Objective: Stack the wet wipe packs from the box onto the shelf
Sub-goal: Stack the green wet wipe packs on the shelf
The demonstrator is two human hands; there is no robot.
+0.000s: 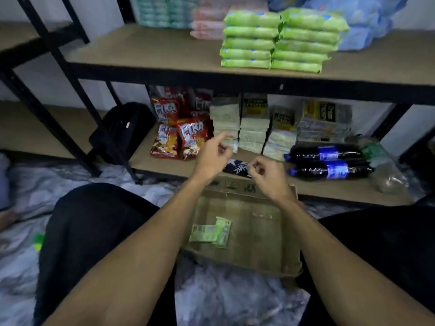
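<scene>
Head view, seated person facing a metal-framed shelf unit. The left hand (211,156) and the right hand (268,176) hover side by side, near each other but apart, above the far edge of the cardboard box (259,260). Both hands have loosely curled fingers and hold nothing; motion blur hides finer finger detail.

The box lies open on a crumpled grey sheet (223,297) between the person's knees. Two green wet wipe packs (209,232) rest on its floor towards the left, one partly overlapping the other.

On the upper shelf (146,52), the green stacks (273,41) stand as two columns touching side by side, each several packs high, close to the front edge. Pink packs (207,22) sit behind them to the left and blue packs (367,24) to the right.

The lower shelf (164,165) carries red snack bags (181,135), pale stacked packets (249,132) and two dark bottles (329,161) lying on their sides. A black bag (122,130) stands at its left end.
</scene>
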